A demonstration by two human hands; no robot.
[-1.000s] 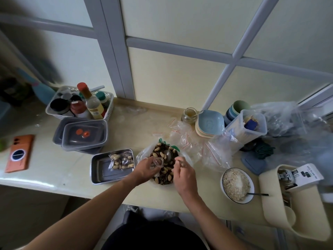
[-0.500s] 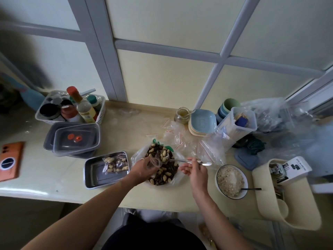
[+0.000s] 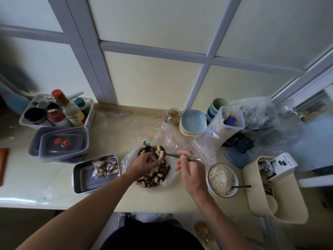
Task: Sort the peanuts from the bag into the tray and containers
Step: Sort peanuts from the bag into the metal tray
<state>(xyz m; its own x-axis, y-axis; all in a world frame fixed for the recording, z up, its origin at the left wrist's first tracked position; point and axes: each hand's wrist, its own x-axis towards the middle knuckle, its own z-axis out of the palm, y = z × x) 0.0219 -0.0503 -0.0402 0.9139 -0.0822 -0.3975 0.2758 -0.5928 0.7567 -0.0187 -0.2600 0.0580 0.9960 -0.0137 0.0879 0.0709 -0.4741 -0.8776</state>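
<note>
A person's two bare arms reach over a pale desk [image 3: 126, 134] below a window; the left hand [image 3: 144, 162] has its fingers curled round a small clear cup [image 3: 154, 158], held just above an open plastic bag [image 3: 126, 159]; the bag lies on the desk at centre, holding peanuts [image 3: 157, 179] mixed with dark striped seeds; the right hand [image 3: 191, 170] pinches the handle of a metal spoon [image 3: 172, 155] between thumb and fingers; the spoon's bowl carries a few peanuts and sits touching the cup's rim; left of the bag stands a steel tray [image 3: 81, 184] with a small sealed packet of peanuts [image 3: 105, 167] in it; farther left are stacked lidded containers [image 3: 61, 143], and beyond them a white basket [image 3: 90, 112] of bottles; right of the bag, a bowl of oats [image 3: 222, 179] with a dark utensil resting in it.
</note>
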